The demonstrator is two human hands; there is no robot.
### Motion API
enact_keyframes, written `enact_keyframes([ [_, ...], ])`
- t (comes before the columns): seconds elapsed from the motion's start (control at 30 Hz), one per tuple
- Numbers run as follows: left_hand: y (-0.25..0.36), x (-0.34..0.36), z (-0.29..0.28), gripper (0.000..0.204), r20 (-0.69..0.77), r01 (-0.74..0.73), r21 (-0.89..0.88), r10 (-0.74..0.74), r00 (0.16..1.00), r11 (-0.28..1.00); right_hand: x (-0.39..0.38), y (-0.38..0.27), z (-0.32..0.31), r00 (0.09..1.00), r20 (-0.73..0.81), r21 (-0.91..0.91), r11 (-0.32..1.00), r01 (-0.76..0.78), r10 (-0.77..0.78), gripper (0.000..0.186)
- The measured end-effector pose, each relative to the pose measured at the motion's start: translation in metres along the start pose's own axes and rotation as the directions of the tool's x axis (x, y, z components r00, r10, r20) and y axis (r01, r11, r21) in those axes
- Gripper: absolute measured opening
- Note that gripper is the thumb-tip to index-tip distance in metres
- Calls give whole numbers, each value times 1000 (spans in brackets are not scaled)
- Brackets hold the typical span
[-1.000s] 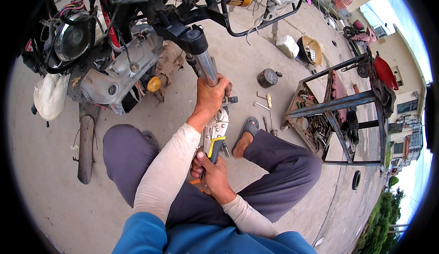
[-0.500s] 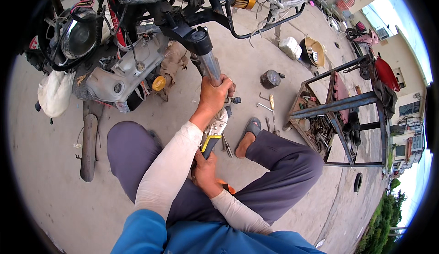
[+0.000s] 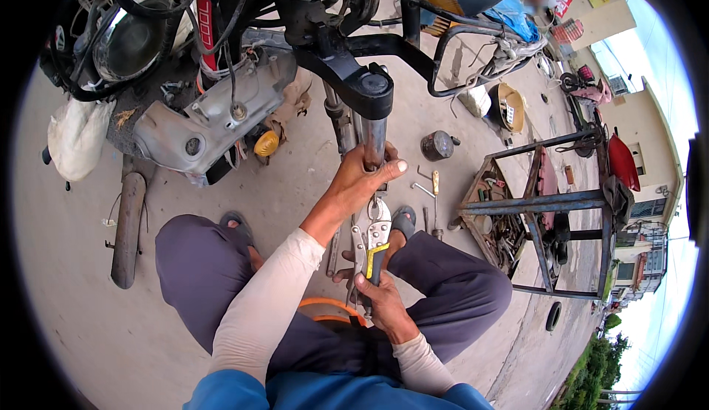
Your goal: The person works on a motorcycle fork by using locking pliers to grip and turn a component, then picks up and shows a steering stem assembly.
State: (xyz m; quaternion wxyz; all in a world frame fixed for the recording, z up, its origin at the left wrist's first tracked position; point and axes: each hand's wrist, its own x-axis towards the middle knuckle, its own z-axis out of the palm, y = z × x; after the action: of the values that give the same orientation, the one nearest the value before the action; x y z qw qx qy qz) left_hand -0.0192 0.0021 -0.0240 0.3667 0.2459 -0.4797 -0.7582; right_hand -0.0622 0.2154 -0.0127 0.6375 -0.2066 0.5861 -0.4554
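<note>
My left hand is wrapped around a shiny metal fork tube near the centre of the frame, fingers curled behind it and the thumb showing on its right side. The tube's upper end sits in a black clamp at the top centre. Just below that fist, a pair of locking pliers stands lengthwise, silver at the head, with a yellow and dark grip lower down. I have the grip end in my right hand, partly closed: the thumb lies along the handle, while some fingers stick out on the left, apart from one another. The head of the pliers is close under my left hand, and I cannot tell what the jaws bite on.

An orange band curves between my thighs, under the handles. In the upper left are a round headlight, a dull silver cover and an amber lamp beside it; a white bag hangs at the far left. Right of centre, a dark round tin stands on the concrete, with a yellow-handled tool lying near it. A metal frame with a tray of tools fills the right side.
</note>
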Motion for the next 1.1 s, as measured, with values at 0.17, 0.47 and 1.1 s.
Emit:
enact_keyframes([
  [0.17, -2, -26, -18, 89, 139, -83, 272, 46, 989, 959, 5, -3, -12, 986, 85, 101, 983, -155, 147, 51],
  [0.47, -9, -51, -18, 103, 99, 32, 446, -85, 991, 895, 23, 17, -6, 993, 60, 322, 940, -115, 101, 57],
  [1.1, -32, -52, -8, 74, -7, -56, 354, 62, 998, 933, 15, 56, -45, 975, -103, 488, 865, -121, 195, 42],
])
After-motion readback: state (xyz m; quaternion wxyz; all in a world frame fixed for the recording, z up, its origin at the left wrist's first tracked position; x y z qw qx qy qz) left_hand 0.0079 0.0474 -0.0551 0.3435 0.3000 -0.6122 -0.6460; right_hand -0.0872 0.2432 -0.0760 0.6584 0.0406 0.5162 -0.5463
